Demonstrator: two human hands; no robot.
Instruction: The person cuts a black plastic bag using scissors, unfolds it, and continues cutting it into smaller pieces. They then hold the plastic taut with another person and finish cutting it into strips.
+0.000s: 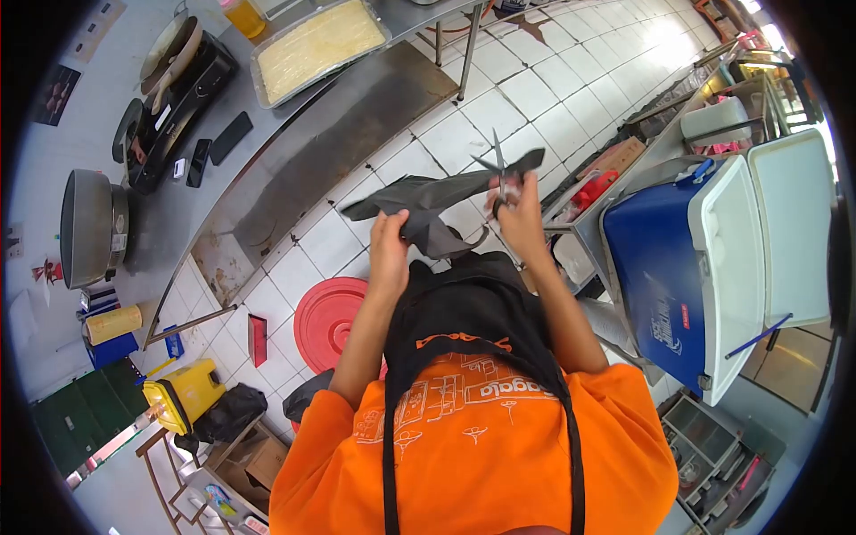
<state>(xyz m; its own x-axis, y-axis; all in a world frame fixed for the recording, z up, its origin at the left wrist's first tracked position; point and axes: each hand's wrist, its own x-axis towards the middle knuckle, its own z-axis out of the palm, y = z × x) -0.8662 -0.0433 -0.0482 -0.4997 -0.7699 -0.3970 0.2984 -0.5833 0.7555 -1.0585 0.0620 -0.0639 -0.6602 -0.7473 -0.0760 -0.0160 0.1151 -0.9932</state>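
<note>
Black bag (428, 201) between both hands (389, 241)

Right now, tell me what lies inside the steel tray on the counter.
The steel tray holds a flat, pale yellow layer that fills it nearly edge to edge. It covers the tray's bottom, so nothing beneath can be seen.

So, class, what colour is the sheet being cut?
Dark grey sheet, seen best in the head view.

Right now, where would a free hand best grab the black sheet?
Probably the loose left tail of the black sheet, from the counter side. It hangs free, away from the scissors in the right hand, while the left hand pinches the middle.
</note>
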